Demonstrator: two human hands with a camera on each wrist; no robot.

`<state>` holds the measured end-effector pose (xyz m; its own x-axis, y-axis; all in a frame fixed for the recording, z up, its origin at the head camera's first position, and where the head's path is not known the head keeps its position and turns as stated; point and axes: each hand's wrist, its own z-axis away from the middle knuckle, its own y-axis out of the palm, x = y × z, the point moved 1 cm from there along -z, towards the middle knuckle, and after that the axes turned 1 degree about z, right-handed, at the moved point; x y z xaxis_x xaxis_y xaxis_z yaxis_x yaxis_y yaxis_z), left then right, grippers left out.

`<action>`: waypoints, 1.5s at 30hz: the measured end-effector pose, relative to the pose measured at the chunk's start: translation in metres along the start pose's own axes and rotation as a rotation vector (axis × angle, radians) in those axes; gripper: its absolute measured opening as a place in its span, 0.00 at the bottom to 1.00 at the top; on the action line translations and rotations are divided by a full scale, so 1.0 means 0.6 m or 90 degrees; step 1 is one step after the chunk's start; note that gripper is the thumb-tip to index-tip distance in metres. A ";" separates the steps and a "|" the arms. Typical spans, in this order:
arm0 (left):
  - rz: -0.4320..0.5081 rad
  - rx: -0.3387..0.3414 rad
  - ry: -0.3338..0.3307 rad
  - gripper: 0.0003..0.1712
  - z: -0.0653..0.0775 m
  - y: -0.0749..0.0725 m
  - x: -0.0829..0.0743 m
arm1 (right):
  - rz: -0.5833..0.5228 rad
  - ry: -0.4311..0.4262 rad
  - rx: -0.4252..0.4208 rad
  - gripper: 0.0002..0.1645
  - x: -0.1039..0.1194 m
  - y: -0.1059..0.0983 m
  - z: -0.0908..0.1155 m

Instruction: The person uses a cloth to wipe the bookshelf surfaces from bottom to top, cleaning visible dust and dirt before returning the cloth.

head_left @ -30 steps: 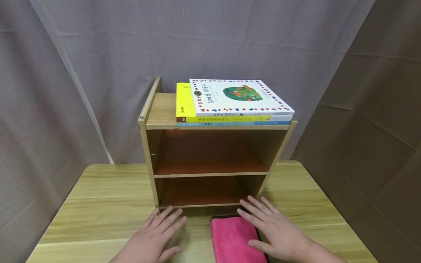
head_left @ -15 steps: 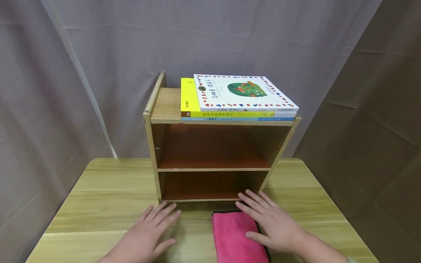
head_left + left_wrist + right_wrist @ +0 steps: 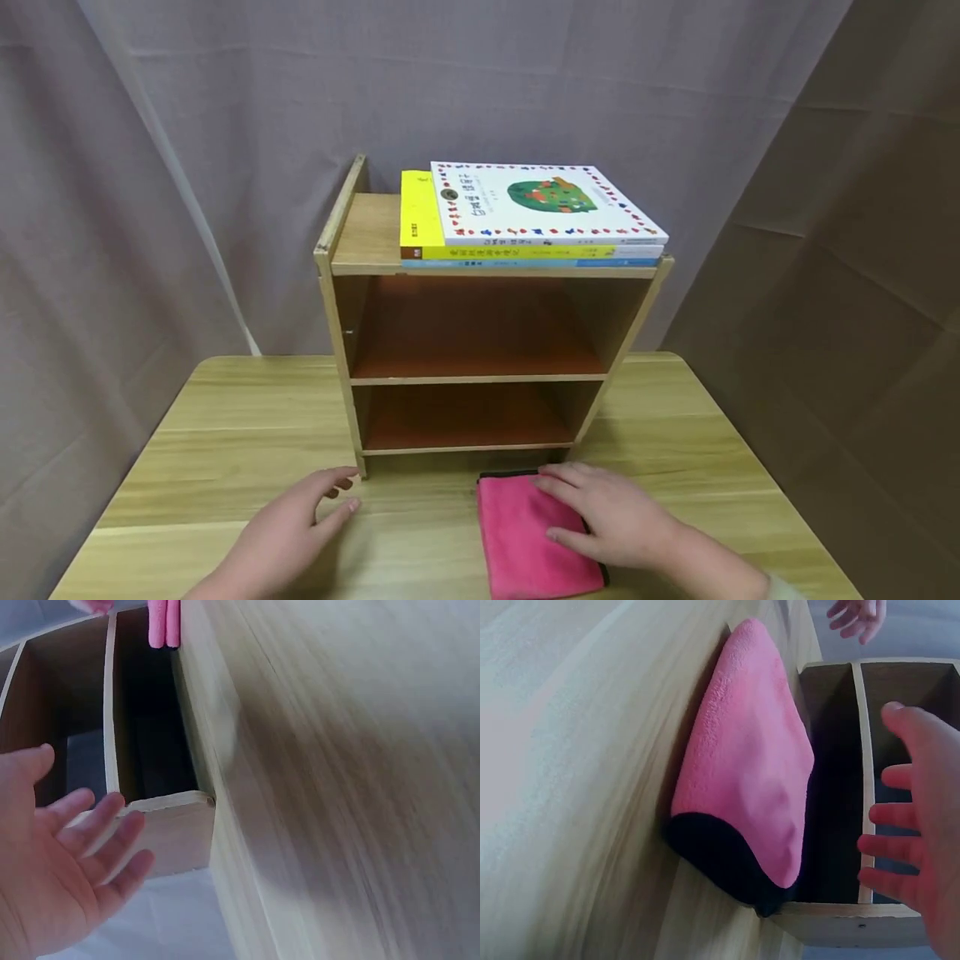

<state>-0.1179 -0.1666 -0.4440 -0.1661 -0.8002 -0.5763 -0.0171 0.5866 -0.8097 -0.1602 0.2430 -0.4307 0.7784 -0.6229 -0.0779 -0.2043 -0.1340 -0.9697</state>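
Observation:
A folded pink cloth [image 3: 517, 537] with a dark edge lies on the table in front of a small wooden bookshelf [image 3: 480, 380]. Over the cloth's right side hovers my right hand [image 3: 611, 515], fingers loosely bent and holding nothing. The right wrist view shows a gap between that hand [image 3: 922, 817] and the cloth [image 3: 742, 757]. My left hand [image 3: 288, 527] is beside the shelf's front left foot, its fingers relaxed and bent. In the left wrist view its palm [image 3: 56, 877] holds nothing. Whether its fingertips touch the shelf I cannot tell.
Stacked flat on the shelf's top board are a white book [image 3: 547, 202], a yellow book [image 3: 422, 208] and a blue one [image 3: 487, 263] at the bottom. Grey curtain [image 3: 225, 125] hangs behind the wooden table [image 3: 217, 433], and a brown cloth wall [image 3: 847, 275] stands on the right.
My left hand has drawn left and down, its spread fingers now bending together. The right hand's fingers have also closed up and bent above the cloth. Shelf, books and cloth stay in place.

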 end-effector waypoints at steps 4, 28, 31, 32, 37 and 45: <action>0.072 -0.002 -0.056 0.30 -0.011 -0.004 0.002 | -0.003 -0.012 0.023 0.32 0.006 0.004 0.004; 0.296 -0.129 0.004 0.42 -0.079 -0.068 -0.042 | -0.035 -0.027 0.162 0.38 0.049 0.017 0.008; 0.296 -0.139 0.022 0.45 -0.086 -0.074 -0.050 | -0.036 -0.021 0.167 0.41 0.052 0.022 0.011; 0.297 -0.141 0.027 0.46 -0.088 -0.075 -0.052 | -0.039 -0.020 0.167 0.41 0.053 0.024 0.012; 0.290 -0.154 0.033 0.46 -0.098 -0.083 -0.067 | -0.052 -0.016 0.177 0.44 0.058 0.027 0.013; 0.299 -0.158 0.014 0.45 -0.114 -0.094 -0.095 | -0.028 -0.015 0.203 0.45 0.064 0.033 0.018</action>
<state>-0.1748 -0.1458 -0.3581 -0.2325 -0.4434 -0.8656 -0.1678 0.8950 -0.4134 -0.1279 0.2244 -0.4557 0.7964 -0.6037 -0.0359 0.0229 0.0896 -0.9957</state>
